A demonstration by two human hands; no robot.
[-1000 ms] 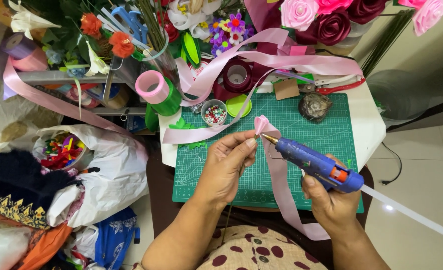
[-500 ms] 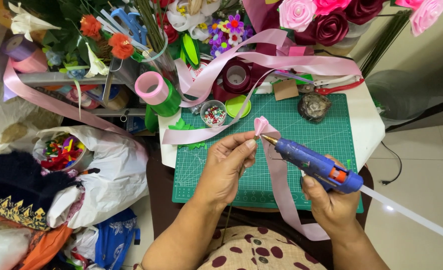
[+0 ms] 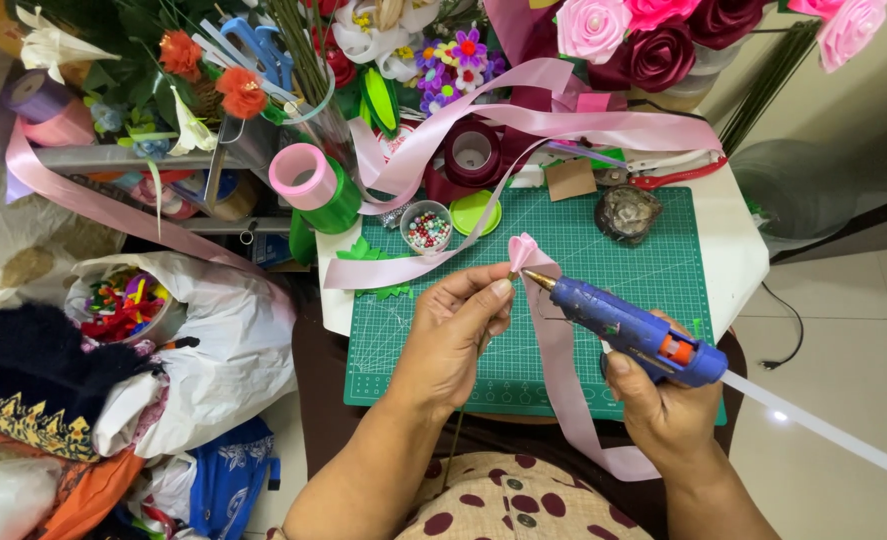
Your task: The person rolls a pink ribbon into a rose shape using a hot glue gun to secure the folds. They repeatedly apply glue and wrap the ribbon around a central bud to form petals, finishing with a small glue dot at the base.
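On the green gridded cutting mat (image 3: 603, 250), the small clear bead tub (image 3: 426, 226) stands left of the dark round lump (image 3: 627, 212), behind both hands

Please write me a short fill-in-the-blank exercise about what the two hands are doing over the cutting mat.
1. The right hand holds a blue ____ gun.
2. The left hand pinches a small folded ribbon bud coloured ____.
3. Both hands work above a ____ cutting mat.
4. The small round tub on the mat holds ____.

Missing words: glue; pink; green; beads
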